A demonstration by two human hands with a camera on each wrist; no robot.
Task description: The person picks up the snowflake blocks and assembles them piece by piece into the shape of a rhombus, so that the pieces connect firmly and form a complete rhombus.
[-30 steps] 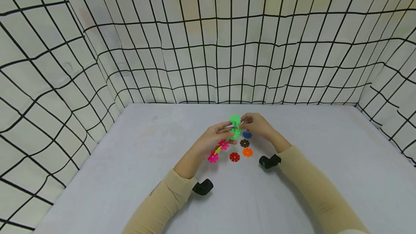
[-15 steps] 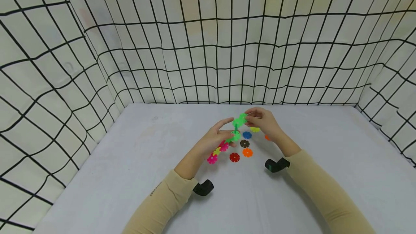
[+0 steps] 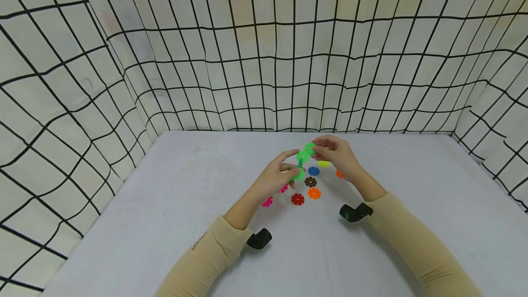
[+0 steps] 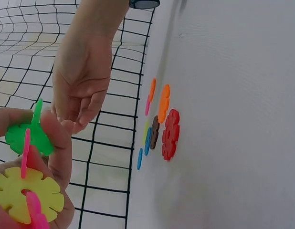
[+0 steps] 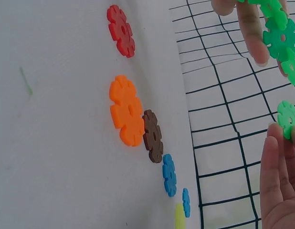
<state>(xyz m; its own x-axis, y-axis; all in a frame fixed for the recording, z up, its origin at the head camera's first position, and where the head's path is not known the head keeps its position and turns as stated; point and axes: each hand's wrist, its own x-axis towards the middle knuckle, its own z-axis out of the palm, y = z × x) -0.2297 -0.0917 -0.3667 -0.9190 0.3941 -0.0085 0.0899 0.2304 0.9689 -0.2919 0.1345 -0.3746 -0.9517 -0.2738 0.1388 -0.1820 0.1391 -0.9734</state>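
Observation:
My left hand [image 3: 277, 177] grips a chain of slotted plastic snowflake discs, raised above the table. In the left wrist view, a yellow disc [image 4: 30, 195], pink discs and a green disc [image 4: 28, 138] of the chain sit among its fingers. A pink disc [image 3: 267, 201] hangs out below the palm, and a teal-green disc [image 5: 281, 42] stands past the fingertips. My right hand [image 3: 336, 155] pinches a light green snowflake disc [image 5: 287, 118] between thumb and fingers, close to the chain's upper green disc [image 3: 303, 156]. The left hand covers part of the chain.
Loose discs lie on the white table beneath the hands: red [image 3: 298, 199], orange [image 3: 314, 193], brown [image 3: 310, 182], blue [image 3: 314, 171] and yellow [image 3: 323, 164]. Another orange disc [image 3: 340, 174] is partly behind the right hand. Black netting [image 3: 284, 72] surrounds the table's back and sides.
My right hand has moved up and right, and its green disc now shows at the chain's upper end. My left hand has turned slightly, hiding the yellow disc from the head view.

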